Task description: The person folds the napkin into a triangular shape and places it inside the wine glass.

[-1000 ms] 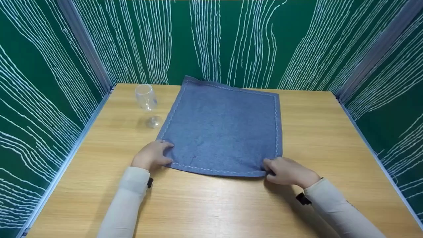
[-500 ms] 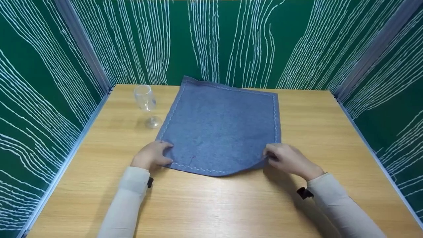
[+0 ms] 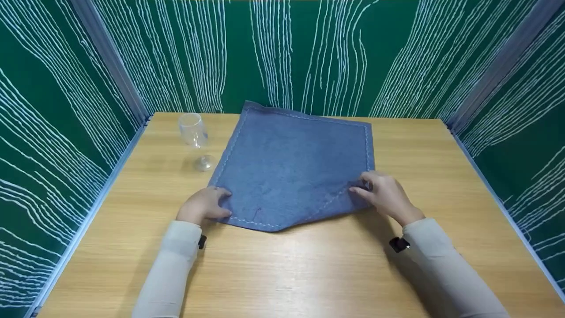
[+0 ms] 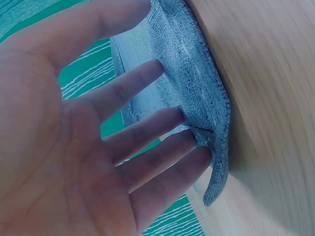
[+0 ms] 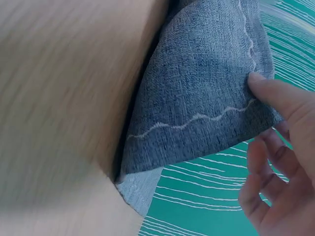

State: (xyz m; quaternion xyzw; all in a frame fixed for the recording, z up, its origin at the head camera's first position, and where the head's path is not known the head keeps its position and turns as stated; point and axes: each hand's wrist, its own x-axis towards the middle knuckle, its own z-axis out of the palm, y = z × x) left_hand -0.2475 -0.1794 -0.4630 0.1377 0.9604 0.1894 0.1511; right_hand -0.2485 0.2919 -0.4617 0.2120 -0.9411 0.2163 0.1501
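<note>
The fingers (image 5: 258, 156) pinch a corner of the white-stitched blue cloth (image 5: 197, 78).

read-out: you can read no text, label, brand, number or sign in any view | cloth (image 3: 291, 163): you get a small dark mark (image 3: 258, 213), illegible | glass (image 3: 193, 134): you get a bluish patch (image 3: 205, 135), too small to make out | wall (image 3: 240, 53): you see white wavy lines

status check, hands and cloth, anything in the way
Right hand pinches cloth by raised near-right corner. Left hand touches near-left corner. Cloth mostly spread. Possible obstacle: glass, upright by left edge.
</note>
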